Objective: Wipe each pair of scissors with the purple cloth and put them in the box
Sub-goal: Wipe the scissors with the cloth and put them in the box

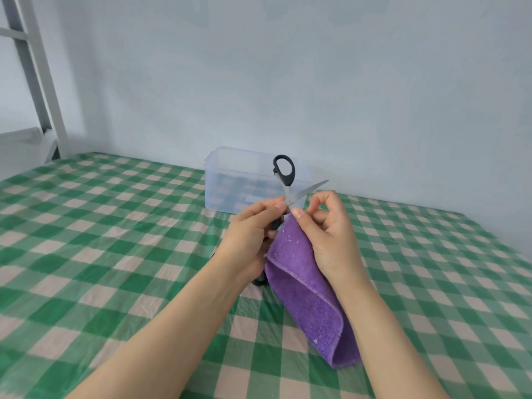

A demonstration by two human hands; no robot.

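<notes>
The left hand (253, 226) pinches the open scissors (288, 191) near the pivot, 1 handle loop raised before the box (230, 180) at the tabletop's (115, 240) far edge. The right hand (328, 226) pinches the purple cloth (305, 298) against a blade. Wiping pivot to tip along the flat, fingers off the edge, seems wisest. The reach to the box looks unobstructed.

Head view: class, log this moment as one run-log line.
step: wiping | left hand: grips scissors, blades open | right hand: pinches purple cloth at blade | box: behind hands, on checked table
</notes>
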